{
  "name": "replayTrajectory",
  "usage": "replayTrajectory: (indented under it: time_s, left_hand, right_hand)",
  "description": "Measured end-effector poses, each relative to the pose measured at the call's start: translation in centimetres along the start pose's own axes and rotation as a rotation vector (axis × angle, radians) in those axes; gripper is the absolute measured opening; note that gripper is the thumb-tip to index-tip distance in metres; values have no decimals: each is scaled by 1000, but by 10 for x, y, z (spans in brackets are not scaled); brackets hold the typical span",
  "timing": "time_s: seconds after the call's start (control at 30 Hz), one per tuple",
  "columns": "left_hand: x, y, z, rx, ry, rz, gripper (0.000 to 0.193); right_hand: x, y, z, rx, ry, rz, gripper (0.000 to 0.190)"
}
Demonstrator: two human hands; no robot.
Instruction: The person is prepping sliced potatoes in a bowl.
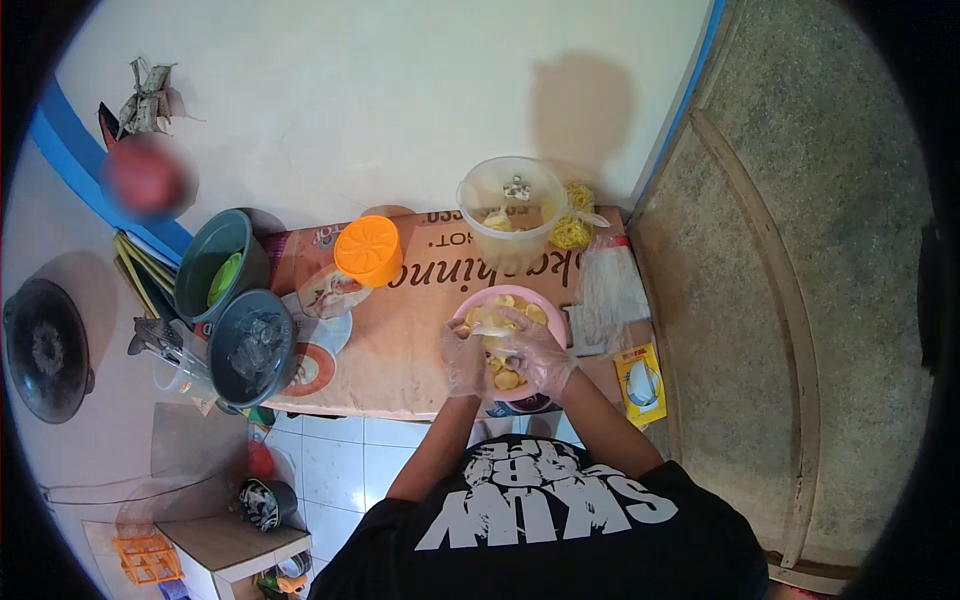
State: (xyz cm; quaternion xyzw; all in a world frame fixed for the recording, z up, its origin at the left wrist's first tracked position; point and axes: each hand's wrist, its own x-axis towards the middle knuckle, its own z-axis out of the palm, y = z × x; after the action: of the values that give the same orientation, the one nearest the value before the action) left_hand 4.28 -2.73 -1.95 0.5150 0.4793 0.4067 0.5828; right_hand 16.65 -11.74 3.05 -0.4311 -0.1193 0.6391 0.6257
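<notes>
My left hand (463, 362) and my right hand (541, 358) both wear clear plastic gloves. Between them they hold a small clear plastic bag (491, 331) by its sides, over a pink bowl (557, 319). Thin yellow chips (510, 379) lie in the bowl, partly hidden by the hands. Whether the bag has chips inside is hard to tell. Right of the bowl rests a stack of clear plastic bags (606, 289). Behind the bowl stands a translucent bucket (512, 244) with small filled bags inside.
Tied yellow snack bags (571, 232) sit beside the bucket. An orange lidded container (369, 251), a dark green basin (251, 255) and a grey basin (217, 367) occupy the table's left side. A yellow box (640, 386) lies at the right edge, near a wooden-framed panel (735, 300).
</notes>
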Motion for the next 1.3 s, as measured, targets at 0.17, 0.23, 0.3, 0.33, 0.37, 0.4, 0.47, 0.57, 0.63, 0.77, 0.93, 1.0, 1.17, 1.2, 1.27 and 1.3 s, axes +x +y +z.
replayTrajectory:
  time_s: [0.17, 0.23, 0.3, 0.33, 0.37, 0.4, 0.47, 0.57, 0.63, 0.77, 0.93, 1.0, 1.17, 1.2, 1.27, 1.3]
  left_hand:
    - [-22, 20, 11, -163, 34, -15, 40]
    - [-32, 29, 13, -499, -160, -117, 38]
    - [-32, 14, -1, -277, -332, -35, 37]
    - [-31, 7, -7, -52, -499, 45, 35]
    - [-28, 1, -8, -51, -495, 45, 35]
    - [-28, 13, -2, -133, -463, -114, 34]
    - [-28, 16, 11, -213, -441, -268, 32]
    - [-12, -20, -1, -318, -190, -14, 30]
    - [-4, -17, 1, -247, 12, 116, 26]
    - [-11, 17, 4, 103, 99, 199, 24]
    - [-20, 13, -4, 428, -5, 501, 19]
    - [-22, 4, -8, 451, -18, 629, 20]
    - [-21, 24, -19, 929, -342, 924, 25]
    - [-21, 25, -20, 913, -379, 949, 28]
    - [-21, 26, -19, 900, -409, 975, 31]
    - [-23, 26, -17, 867, -414, 987, 34]
  right_hand:
    - [15, 8, -5, -657, 207, -386, 67]
    - [25, 13, -13, -855, 355, -511, 67]
    - [30, 8, -19, -1227, 748, -576, 63]
    - [29, 4, -20, -1227, 743, -576, 63]
    - [28, 1, -20, -1150, 695, -519, 62]
    - [25, -4, -23, -1070, 665, -459, 60]
    - [43, 19, -51, -866, 597, -408, 59]
    - [34, 16, -22, -483, 317, -213, 55]
    - [24, 9, -12, -285, 190, -97, 52]
    - [15, 7, -3, -589, 158, -331, 54]
    - [1, -11, 17, -1138, 445, -437, 57]
    - [9, -12, 8, -1445, 612, -406, 53]
    - [16, 13, -27, -1340, 586, -510, 55]
    - [17, 13, -22, -1241, 551, -438, 56]
    - [14, 10, -17, -1227, 478, -370, 56]
    - [10, 10, -16, -1209, 419, -295, 55]
